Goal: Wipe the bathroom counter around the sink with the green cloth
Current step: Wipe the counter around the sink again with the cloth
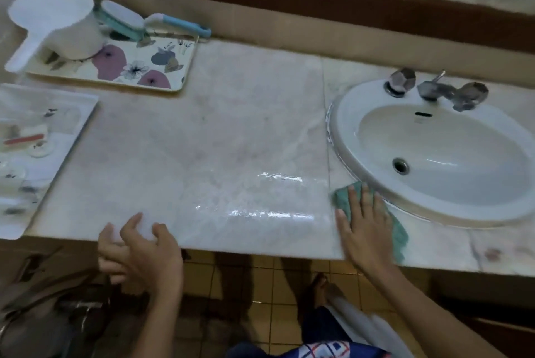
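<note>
Wiping in progress, judged partway: right hand [363, 224] lies flat, fingers spread, palm pressing the green cloth [401, 234] onto the counter [231, 131] just at the front-left rim of the sink [344, 114]. It pins the cloth rather than pinching it. Cloth sits between the sink rim and the counter's front edge, mostly hidden under the hand; only a corner near the fingertips and a strip toward the wrist show.

Left hand [142, 253] hovers at the counter's front edge, fingers loosely curled, holding nothing visible.

Done, as far as it shows: wet glossy streaks on the slab left of the cloth suggest that patch got a pass. Left to do, by my read: the dull-looking middle and back of the counter, the strip behind the sink by the faucet [434, 89], and the counter right of the sink.

Hard to make out: motion blur over everything, so dirt versus marble veining can't be told apart. Right end of the counter is cut off by the frame. Floral tray [173, 68] with a white scoop [58, 27] and brush [124, 18] covers the back-left corner; a clear tray [72, 126] of small items, unreadable, covers the left end. Surface under both is hidden.
</note>
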A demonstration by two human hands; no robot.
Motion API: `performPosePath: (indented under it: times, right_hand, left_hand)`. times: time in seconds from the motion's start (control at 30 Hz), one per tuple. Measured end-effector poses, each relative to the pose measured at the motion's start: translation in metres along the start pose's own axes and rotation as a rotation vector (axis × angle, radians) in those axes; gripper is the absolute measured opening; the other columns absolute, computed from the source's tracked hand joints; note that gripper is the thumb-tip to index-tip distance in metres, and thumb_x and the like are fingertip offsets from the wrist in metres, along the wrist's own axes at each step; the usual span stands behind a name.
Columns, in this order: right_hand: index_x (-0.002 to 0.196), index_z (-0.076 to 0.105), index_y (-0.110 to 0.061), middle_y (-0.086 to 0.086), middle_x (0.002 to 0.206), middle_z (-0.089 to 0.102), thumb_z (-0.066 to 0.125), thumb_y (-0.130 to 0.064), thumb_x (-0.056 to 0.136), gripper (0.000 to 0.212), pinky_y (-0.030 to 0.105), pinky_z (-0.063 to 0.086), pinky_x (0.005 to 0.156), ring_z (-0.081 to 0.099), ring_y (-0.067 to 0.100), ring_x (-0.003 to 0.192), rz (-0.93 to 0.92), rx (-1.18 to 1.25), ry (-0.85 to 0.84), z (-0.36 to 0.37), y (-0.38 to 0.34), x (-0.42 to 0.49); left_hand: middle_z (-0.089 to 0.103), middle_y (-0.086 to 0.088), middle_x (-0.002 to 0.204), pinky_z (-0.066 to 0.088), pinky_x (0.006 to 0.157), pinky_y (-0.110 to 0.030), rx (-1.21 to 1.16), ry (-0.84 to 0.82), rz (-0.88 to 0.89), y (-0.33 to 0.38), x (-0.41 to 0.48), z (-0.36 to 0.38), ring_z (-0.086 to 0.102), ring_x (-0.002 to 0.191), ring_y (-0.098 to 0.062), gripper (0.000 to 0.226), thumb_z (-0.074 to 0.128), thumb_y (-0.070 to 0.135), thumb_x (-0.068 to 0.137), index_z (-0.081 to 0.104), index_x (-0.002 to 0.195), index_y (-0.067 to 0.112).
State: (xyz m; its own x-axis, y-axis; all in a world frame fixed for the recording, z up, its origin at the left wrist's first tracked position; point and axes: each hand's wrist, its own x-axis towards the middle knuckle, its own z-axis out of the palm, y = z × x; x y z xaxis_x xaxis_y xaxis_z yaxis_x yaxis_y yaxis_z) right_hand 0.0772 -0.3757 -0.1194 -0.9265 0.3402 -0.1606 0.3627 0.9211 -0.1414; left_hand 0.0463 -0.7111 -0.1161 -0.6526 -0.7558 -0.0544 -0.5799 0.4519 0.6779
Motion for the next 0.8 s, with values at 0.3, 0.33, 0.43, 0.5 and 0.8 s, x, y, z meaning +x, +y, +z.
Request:
performPosePath:
  times: [0.3,0.33,0.43,0.5,0.8]
  right_hand:
    - [0.153,0.007,-0.038,-0.010,0.162,0.001,0.022,-0.051,0.101,0.055,0.048,0.010,0.118,-0.001,0.017,0.149,-0.750,-0.015,-0.131,-0.012,0.107,0.004]
    - [0.153,0.008,-0.038,-0.011,0.162,0.003,0.025,-0.050,0.101,0.055,0.048,0.015,0.117,0.002,0.017,0.149,-0.762,-0.013,-0.124,-0.015,0.141,0.005]
    - [0.152,0.016,-0.038,-0.011,0.160,0.014,0.028,-0.048,0.102,0.052,0.044,0.025,0.116,0.012,0.015,0.148,-0.783,-0.008,-0.145,-0.033,0.240,0.008]
    - [0.148,0.021,-0.045,-0.018,0.157,0.020,0.029,-0.050,0.102,0.047,0.038,0.018,0.118,0.015,0.009,0.147,-0.739,0.146,-0.208,-0.052,0.298,0.011]
    - [0.118,0.065,-0.007,0.017,0.114,0.069,0.067,-0.038,0.084,0.047,0.044,0.051,0.092,0.067,0.031,0.103,0.260,1.572,-0.356,-0.150,0.367,0.039]
  left_hand:
    - [0.053,-0.003,0.120,0.034,0.094,-0.037,-0.143,-0.387,0.626,0.125,-0.163,0.089,0.043,0.116,-0.028,0.026,0.068,-0.003,0.078,0.069,0.094,0.018]
    - [0.052,0.000,0.118,0.034,0.095,-0.033,-0.149,-0.413,0.642,0.135,-0.180,0.098,0.044,0.115,-0.026,0.026,0.068,-0.004,0.079,0.069,0.094,0.017]
    - [0.049,0.007,0.113,0.037,0.093,-0.032,-0.153,-0.482,0.684,0.157,-0.231,0.123,0.045,0.111,-0.018,0.027,0.065,-0.005,0.080,0.069,0.094,0.017]
    - [0.050,0.007,0.112,0.040,0.094,-0.034,-0.147,-0.524,0.716,0.167,-0.262,0.136,0.047,0.111,-0.018,0.020,0.062,0.002,0.082,0.068,0.093,0.018]
    - [0.056,0.007,0.117,0.044,0.094,-0.028,-0.188,-0.667,0.958,0.214,-0.343,0.147,0.052,0.114,-0.010,0.029,0.052,0.027,0.079,0.066,0.103,0.022]
